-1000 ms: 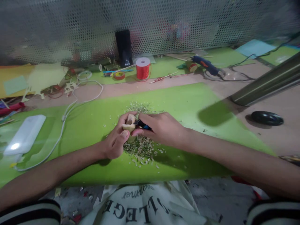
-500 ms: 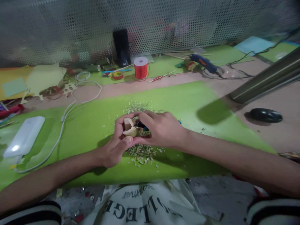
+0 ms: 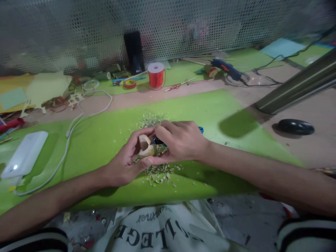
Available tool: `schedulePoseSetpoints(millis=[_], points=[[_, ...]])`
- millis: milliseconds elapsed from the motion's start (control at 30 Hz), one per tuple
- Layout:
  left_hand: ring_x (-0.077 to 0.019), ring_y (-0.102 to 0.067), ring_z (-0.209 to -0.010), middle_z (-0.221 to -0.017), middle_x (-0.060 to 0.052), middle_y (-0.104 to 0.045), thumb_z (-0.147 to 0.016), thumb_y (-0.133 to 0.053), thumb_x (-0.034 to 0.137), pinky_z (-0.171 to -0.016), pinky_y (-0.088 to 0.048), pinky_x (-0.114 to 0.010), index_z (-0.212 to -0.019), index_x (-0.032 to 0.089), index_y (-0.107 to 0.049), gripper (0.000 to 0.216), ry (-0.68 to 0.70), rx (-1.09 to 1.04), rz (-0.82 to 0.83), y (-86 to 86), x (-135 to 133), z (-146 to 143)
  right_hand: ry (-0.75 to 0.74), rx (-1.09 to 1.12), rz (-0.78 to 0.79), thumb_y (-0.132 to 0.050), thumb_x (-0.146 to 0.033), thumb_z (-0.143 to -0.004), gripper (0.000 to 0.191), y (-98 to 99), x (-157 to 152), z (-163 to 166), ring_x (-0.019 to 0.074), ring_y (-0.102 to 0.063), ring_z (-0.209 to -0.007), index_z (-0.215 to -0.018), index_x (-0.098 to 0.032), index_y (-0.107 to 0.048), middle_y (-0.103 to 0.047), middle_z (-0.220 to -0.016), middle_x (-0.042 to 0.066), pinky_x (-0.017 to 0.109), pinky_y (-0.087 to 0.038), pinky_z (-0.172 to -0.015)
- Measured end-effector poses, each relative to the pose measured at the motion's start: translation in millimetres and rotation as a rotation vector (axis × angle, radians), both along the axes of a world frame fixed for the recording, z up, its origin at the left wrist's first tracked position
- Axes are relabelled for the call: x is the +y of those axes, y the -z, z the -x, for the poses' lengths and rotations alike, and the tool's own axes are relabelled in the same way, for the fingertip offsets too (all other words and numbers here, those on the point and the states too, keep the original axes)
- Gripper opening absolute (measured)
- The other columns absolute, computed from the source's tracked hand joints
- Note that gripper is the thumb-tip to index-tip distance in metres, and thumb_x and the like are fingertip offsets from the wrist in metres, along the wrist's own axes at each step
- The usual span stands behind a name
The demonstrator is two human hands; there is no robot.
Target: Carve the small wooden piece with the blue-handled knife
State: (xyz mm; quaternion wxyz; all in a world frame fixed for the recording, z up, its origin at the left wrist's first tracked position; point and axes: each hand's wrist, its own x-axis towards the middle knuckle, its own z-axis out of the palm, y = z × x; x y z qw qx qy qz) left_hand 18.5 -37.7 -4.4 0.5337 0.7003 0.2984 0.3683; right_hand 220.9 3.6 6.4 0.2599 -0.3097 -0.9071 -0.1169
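Note:
My left hand (image 3: 128, 161) is closed round a short hollow piece of bamboo (image 3: 147, 150), pale at the cut rim, with a notch in its side. In my right hand (image 3: 181, 141) is a utility knife (image 3: 201, 130) with a blue and black handle; the fist covers most of it. The knife's front end reaches the notch in the bamboo, and the blade is hard to make out. My right thumb lies against the left thumb below the piece. Under both hands, pale green shavings (image 3: 160, 177) are scattered on the green mat (image 3: 105, 147).
A white power bank (image 3: 25, 154) with a cable lies at the left. Along the back are a phone (image 3: 134, 52), a red thread spool (image 3: 156, 76), a tape roll (image 3: 129, 84) and a blue glue gun (image 3: 227, 69). A metal post (image 3: 296, 84) and a black mouse (image 3: 296, 126) stand at the right.
The bamboo piece has turned slightly in my left hand, so more of its hollow shows. My right hand has shifted a little with the knife. The whole view has moved slightly.

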Motion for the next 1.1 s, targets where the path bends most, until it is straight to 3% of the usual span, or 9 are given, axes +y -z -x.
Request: schedulePoseSetpoints(millis=[167, 300, 433, 600, 767, 900, 1100], points=[[-0.0178, -0.058, -0.101, -0.122, -0.009, -0.052, -0.091, -0.059, 0.034, -0.087, -0.055, -0.031, -0.131, 0.028, -0.042, 0.044, -0.053, 0.015, 0.000, 1.3, -0.5, 0.4, 0.059, -0.037, 0.059, -0.026, -0.080, -0.084, 0.074, 4.0, -0.9, 4.5, 0.0126, -0.042, -0.050, -0.093, -0.016, -0.062, -0.060, -0.069, 0.006, 0.029, -0.015, -0.049], [-0.0224, -0.048, -0.128, -0.140, -0.010, -0.045, -0.091, -0.059, 0.032, -0.107, -0.044, -0.039, -0.130, 0.028, -0.042, 0.042, -0.056, -0.013, -0.038, 3.7, -1.1, -1.2, 0.052, -0.042, 0.017, -0.021, -0.078, -0.086, 0.075, 10.0, 0.0, 6.4, 0.0125, -0.042, -0.048, -0.092, -0.015, -0.061, -0.058, -0.066, 0.006, 0.029, -0.014, -0.048], [-0.0226, -0.044, -0.134, -0.142, -0.010, -0.044, -0.092, -0.058, 0.031, -0.111, -0.040, -0.040, -0.129, 0.028, -0.042, 0.040, -0.072, -0.025, -0.051, 4.8, -1.2, -2.5, 0.003, 0.024, -0.094, -0.026, -0.073, -0.090, 0.069, 13.8, 2.9, 5.0, 0.0118, -0.040, -0.046, -0.094, -0.014, -0.060, -0.058, -0.064, 0.004, 0.029, -0.015, -0.047], [-0.0194, -0.058, -0.105, -0.126, -0.011, -0.052, -0.092, -0.057, 0.035, -0.089, -0.052, -0.033, -0.129, 0.025, -0.040, 0.042, -0.080, 0.041, -0.092, 4.4, 0.5, -0.3, -0.019, 0.067, -0.097, -0.026, -0.077, -0.088, 0.070, 11.4, 4.9, 4.2, 0.0112, -0.044, -0.047, -0.090, -0.016, -0.060, -0.060, -0.066, 0.003, 0.028, -0.018, -0.048], [-0.0136, -0.052, -0.076, -0.095, -0.003, -0.054, -0.091, -0.055, 0.041, -0.064, -0.045, -0.026, -0.128, 0.024, -0.036, 0.044, -0.101, 0.275, -0.202, -1.6, 5.4, 5.7, -0.016, 0.087, -0.133, -0.032, -0.080, -0.083, 0.071, 8.6, 6.5, 3.3, 0.0108, -0.045, -0.047, -0.086, -0.016, -0.060, -0.061, -0.065, 0.002, 0.027, -0.019, -0.048], [-0.0115, -0.049, -0.065, -0.083, 0.003, -0.053, -0.090, -0.056, 0.038, -0.060, -0.040, -0.025, -0.123, 0.025, -0.038, 0.040, -0.125, 0.517, -0.233, -11.7, 10.3, 9.1, 0.041, 0.021, -0.167, -0.026, -0.080, -0.084, 0.072, 7.6, 10.4, 2.0, 0.0102, -0.038, -0.045, -0.081, -0.016, -0.056, -0.054, -0.058, 0.001, 0.027, -0.016, -0.047], [-0.0095, -0.043, -0.061, -0.082, 0.003, -0.050, -0.088, -0.058, 0.038, -0.057, -0.036, -0.023, -0.117, 0.024, -0.041, 0.036, -0.164, 0.507, -0.259, -17.0, 9.7, 6.6, 0.040, -0.013, -0.210, -0.023, -0.079, -0.085, 0.068, 6.6, 12.8, 2.2, 0.0105, -0.032, -0.046, -0.077, -0.018, -0.052, -0.046, -0.054, -0.002, 0.028, -0.015, -0.047]])
